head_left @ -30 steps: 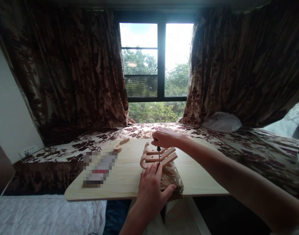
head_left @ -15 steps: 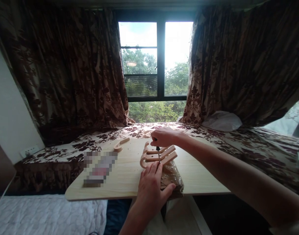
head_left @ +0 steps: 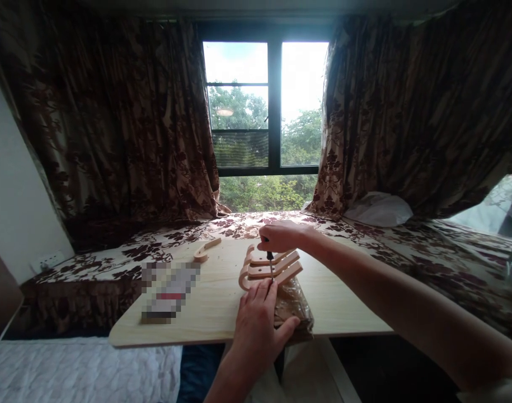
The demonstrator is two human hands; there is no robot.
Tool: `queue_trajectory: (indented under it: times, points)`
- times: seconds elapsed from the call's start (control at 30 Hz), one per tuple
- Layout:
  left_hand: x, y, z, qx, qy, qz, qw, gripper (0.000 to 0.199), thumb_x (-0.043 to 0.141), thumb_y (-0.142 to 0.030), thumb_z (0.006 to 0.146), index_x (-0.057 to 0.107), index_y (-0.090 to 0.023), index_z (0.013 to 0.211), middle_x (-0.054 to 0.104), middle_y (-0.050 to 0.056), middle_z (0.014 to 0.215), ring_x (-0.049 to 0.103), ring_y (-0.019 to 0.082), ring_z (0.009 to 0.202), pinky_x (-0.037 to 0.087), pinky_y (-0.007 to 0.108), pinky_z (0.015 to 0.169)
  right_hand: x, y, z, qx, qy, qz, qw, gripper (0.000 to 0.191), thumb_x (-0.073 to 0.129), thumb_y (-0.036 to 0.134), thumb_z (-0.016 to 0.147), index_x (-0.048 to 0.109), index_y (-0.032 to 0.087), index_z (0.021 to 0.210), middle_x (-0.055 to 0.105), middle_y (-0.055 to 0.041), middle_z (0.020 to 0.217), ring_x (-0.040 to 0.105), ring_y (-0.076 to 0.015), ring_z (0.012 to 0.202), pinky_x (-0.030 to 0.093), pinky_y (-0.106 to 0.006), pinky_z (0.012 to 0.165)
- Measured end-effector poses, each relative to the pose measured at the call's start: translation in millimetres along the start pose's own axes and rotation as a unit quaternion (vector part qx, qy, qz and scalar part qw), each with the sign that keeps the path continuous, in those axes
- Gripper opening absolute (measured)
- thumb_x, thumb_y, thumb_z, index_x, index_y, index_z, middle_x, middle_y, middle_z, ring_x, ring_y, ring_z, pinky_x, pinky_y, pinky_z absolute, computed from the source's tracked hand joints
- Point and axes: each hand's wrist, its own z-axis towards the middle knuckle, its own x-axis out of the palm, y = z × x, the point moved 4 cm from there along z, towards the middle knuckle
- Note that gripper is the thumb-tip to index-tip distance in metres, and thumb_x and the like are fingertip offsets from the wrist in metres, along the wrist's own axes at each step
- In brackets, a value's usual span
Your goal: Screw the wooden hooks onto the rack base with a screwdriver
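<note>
My right hand (head_left: pixel 276 235) is closed around the handle of a screwdriver (head_left: pixel 271 267), held upright with its shaft pointing down. The tip meets the nearest of three curved wooden hooks (head_left: pixel 290 274), close to my left fingertips. These pale hooks lie side by side on a brown packet (head_left: pixel 295 307) in clear wrap. My left hand (head_left: pixel 258 319) rests flat over the near hook and the packet, fingers stretched forward and thumb spread to the right. What sits directly under the screwdriver's tip is too small to make out.
Another wooden hook (head_left: pixel 206 249) lies at the back left of the light wooden table (head_left: pixel 209 319). A pixelated flat item (head_left: pixel 169 296) is near the left edge. Small crumbs dot the tabletop. Behind it, a flower-patterned cover (head_left: pixel 125 260) spreads below the window, with a white bag (head_left: pixel 379 209) at right.
The view has shifted very slightly. Both hands, the screwdriver and the hooks keep nearly the same places; any turn of the screwdriver is too small to tell.
</note>
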Motion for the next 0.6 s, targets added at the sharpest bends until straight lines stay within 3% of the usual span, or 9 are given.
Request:
queue_trajectory:
  times: [0.17, 0.4, 0.6]
  points:
    - [1.8, 0.4, 0.4, 0.001, -0.001, -0.001, 1.000, 0.068, 0.058, -0.046, 0.077, 0.044, -0.011, 0.133, 0.043, 0.013, 0.138, 0.035, 0.029, 0.129, 0.028, 0.044, 0.107, -3.0, 0.4, -2.1, -0.037, 0.003, 0.011, 0.999, 0.026, 0.053, 0.034, 0.091, 0.059, 0.016, 0.109, 0.061, -0.0061, 0.105, 0.061, -0.0176, 0.086, 0.051, -0.037, 0.074]
    - [0.2, -1.2, 1.7, -0.001, -0.001, 0.000, 1.000, 0.068, 0.060, -0.045, 0.076, 0.045, -0.010, 0.132, 0.043, 0.014, 0.138, 0.035, 0.029, 0.129, 0.027, 0.045, 0.108, 1.7, -2.5, 0.1, 0.006, 0.001, 0.006, 1.000, 0.028, 0.053, 0.035, 0.091, 0.058, 0.015, 0.110, 0.061, -0.0069, 0.106, 0.061, -0.0177, 0.086, 0.052, -0.037, 0.073]
    - [0.6, -1.2, 0.5, 0.000, -0.002, 0.000, 1.000, 0.069, 0.059, -0.047, 0.076, 0.044, -0.011, 0.133, 0.043, 0.014, 0.138, 0.035, 0.029, 0.129, 0.028, 0.044, 0.107, -4.0, 3.6, -2.0, -0.027, 0.008, 0.011, 1.000, 0.027, 0.053, 0.035, 0.091, 0.059, 0.016, 0.108, 0.061, -0.0062, 0.105, 0.061, -0.0178, 0.087, 0.051, -0.037, 0.074]
